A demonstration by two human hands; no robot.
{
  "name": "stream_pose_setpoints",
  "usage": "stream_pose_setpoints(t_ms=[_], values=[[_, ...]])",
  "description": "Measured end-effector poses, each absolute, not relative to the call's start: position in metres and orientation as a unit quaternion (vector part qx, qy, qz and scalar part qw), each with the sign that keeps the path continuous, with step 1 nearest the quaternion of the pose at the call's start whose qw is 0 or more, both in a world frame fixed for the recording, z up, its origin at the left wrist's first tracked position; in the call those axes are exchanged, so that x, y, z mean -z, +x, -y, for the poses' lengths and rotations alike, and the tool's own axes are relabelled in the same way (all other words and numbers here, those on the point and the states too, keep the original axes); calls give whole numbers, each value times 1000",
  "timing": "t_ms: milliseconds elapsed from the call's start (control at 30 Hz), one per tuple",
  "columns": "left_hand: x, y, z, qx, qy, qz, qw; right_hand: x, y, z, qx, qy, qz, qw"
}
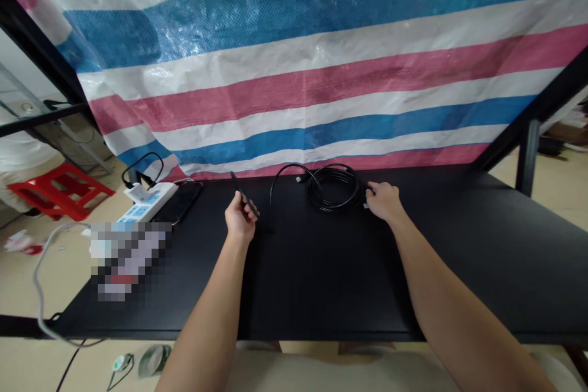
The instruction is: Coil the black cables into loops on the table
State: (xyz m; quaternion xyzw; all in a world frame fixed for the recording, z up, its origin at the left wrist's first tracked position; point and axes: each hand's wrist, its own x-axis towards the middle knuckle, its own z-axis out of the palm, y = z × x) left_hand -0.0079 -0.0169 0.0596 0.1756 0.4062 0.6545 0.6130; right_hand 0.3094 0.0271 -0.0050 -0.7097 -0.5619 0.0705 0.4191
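Observation:
A coiled black cable [339,201] lies on the black table, and one loose strand arcs out to its left. A plug with a pale metal tip [299,179] shows at the coil's upper left. To the right of the coil, my right hand [386,201] has its fingers closed on a cable end, with a small pale bit [366,206] beside the fingertips. My left hand [241,219] is raised left of the coil, closed around a thin dark flat object [243,194] seen nearly edge-on. Its exact kind cannot be made out.
A white power strip [156,201] with a plugged-in charger lies at the table's left, a dark phone [189,199] beside it. A blurred-out patch [133,260] covers something nearby. A striped tarp [312,92] hangs along the back. A red stool [64,190] stands on the floor left.

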Motion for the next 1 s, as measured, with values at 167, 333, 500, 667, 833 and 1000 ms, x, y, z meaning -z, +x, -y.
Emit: stream_pose_setpoints(t_ms=[167, 333, 500, 667, 833, 1000], values=[[-60, -6, 15, -649, 175, -444, 593, -11, 304, -18, -104, -744, 495, 437], [-60, -13, 12, -663, 162, -447, 579, -31, 297, -5, -154, -713, 467, 500], [-60, -21, 10, -675, 155, -457, 558, -38, 295, 0, -293, -601, 486, 563], [-63, -20, 12, -676, 140, -459, 559, -49, 289, 7, -400, -520, 499, 567], [-63, -22, 10, -684, 128, -459, 552, -60, 285, 15, -488, -455, 459, 587], [-58, -34, 6, -702, 132, -454, 532, -59, 299, 16, -478, -381, 398, 684]])
